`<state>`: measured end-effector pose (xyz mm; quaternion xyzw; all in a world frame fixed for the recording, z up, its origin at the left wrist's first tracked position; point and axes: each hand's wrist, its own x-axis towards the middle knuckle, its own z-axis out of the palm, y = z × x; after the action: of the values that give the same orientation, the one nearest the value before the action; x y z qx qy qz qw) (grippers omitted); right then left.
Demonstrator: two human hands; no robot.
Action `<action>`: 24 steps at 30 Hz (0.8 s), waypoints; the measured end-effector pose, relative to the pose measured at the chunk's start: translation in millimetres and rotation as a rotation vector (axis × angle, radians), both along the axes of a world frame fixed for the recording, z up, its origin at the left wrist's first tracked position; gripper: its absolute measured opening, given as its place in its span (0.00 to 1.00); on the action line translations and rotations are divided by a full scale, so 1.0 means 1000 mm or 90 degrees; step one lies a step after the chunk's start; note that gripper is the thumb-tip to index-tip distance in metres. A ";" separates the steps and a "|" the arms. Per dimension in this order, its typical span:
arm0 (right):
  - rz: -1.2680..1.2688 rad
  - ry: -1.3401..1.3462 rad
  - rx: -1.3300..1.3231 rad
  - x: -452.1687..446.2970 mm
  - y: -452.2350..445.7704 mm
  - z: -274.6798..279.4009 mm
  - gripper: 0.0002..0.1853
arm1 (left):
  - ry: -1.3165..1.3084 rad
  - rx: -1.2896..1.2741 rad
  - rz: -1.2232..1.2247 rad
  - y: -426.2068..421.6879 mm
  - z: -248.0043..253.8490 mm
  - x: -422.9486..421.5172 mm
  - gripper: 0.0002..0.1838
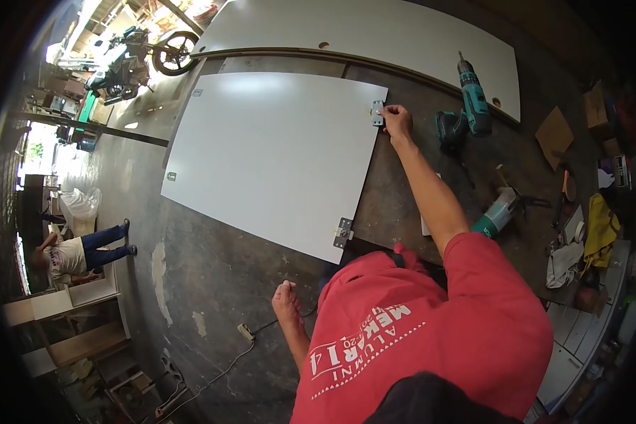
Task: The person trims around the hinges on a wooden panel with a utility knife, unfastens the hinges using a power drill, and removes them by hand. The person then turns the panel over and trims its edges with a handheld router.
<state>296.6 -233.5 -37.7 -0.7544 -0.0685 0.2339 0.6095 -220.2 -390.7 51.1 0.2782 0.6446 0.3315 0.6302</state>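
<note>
A flat white panel (275, 162) lies in front of me on the work surface. At its far right corner sits a metal hinge (377, 114), and the fingertips of my right hand (397, 121) are pinched on its outer edge. A second metal hinge (343, 232) is at the panel's near right corner. My left hand (287, 304) hangs beside my body, apart from the panel, its fingers curled together; whether something small is in them is hidden. Two small metal plates, one of them this plate (172, 177), are on the panel's left edge.
A teal cordless drill (475, 106) lies on the right, partly over a long white board (297, 28). Nearer is a teal power tool (497, 213). A cable with a socket (245, 331) runs along the floor. At left are a person (71, 254) and a motorcycle (124, 67).
</note>
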 end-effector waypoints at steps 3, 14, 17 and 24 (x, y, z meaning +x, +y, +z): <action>-0.032 0.003 -0.004 -0.003 0.001 0.006 0.09 | 0.005 0.027 0.010 0.011 0.003 -0.003 0.13; -0.074 -0.043 -0.021 0.004 0.013 -0.021 0.13 | 0.016 0.078 -0.013 0.040 0.021 0.008 0.11; -0.051 -0.158 -0.139 0.000 0.004 -0.010 0.14 | 0.101 0.256 0.047 0.066 0.062 0.007 0.06; 0.036 -0.242 -0.087 0.002 -0.003 -0.010 0.18 | 0.349 1.006 0.262 0.054 0.304 0.020 0.19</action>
<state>298.5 -236.3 -47.5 -0.8223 -0.1875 0.1084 0.5262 -199.9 -336.8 354.9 0.5831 0.3916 0.7117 0.0009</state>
